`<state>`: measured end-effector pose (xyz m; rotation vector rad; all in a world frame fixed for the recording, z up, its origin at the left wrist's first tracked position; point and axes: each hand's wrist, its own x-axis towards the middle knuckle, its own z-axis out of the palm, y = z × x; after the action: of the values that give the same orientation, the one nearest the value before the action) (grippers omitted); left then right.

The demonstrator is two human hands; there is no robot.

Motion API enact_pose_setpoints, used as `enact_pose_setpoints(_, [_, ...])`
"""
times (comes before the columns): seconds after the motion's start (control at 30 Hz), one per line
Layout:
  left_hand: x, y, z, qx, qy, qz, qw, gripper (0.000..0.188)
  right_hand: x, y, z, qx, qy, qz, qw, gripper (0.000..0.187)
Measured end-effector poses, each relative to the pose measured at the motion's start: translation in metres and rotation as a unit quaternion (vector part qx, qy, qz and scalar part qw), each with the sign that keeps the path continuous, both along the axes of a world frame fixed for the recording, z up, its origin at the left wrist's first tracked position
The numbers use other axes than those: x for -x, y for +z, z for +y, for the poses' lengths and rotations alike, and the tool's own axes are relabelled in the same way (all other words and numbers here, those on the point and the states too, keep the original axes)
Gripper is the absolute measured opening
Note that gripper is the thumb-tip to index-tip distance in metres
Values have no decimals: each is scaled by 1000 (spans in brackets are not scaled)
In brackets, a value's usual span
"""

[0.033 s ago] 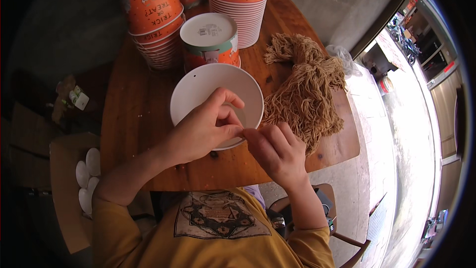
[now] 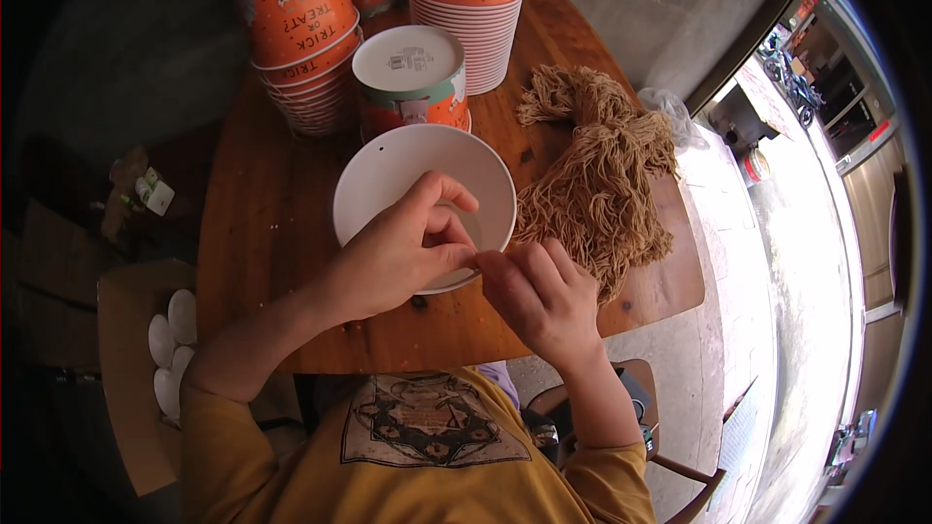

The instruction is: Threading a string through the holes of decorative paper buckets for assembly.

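Note:
A white-lined paper bucket [image 2: 374, 184] stands mouth up on the wooden table [image 2: 262, 252], with a small hole near its far rim. Over its near right side my left hand [image 2: 398, 247] pinches with thumb and fingertips. My right hand [image 2: 546, 299] meets it there just outside the rim, thumb and forefinger pressed together and the other fingers curled. Whatever lies between the fingertips is too small or hidden to make out. A tangled bundle of tan cords [image 2: 616, 175] lies to the right of the bucket, close beyond my right hand.
Behind the bucket, an orange and green paper bucket [image 2: 408, 58] rests upside down. Tall stacks of such buckets [image 2: 303, 34] line the back. At lower left a cardboard box [image 2: 136, 398] holds several white round pieces [image 2: 182, 315]. A clear plastic bag [image 2: 672, 114] sits past the cords.

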<state>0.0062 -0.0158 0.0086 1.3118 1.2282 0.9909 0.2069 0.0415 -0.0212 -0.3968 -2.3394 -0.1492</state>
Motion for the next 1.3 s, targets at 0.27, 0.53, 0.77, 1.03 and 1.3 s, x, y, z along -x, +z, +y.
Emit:
enact_pose_setpoints(0.27, [-3,-1,0,-1,10,-14,1000,31,12,-21,-8,88,-14,92,992,29])
enact_pose_setpoints(0.53, [-4,2,1,-18,16,-15,1000,28,8,-29,-17,143,10,152,978,34])
enact_pose_setpoints(0.77, [-5,1,-2,-39,20,23,999,27,13,-26,-16,145,-10,148,978,32])
enact_pose_setpoints(1.03, [-6,-4,-1,-49,19,21,998,28,9,-23,-22,200,14,162,966,29])
enact_pose_setpoints(1.3, [-7,-3,-2,-58,17,19,998,28,11,-23,-17,142,-18,148,979,25])
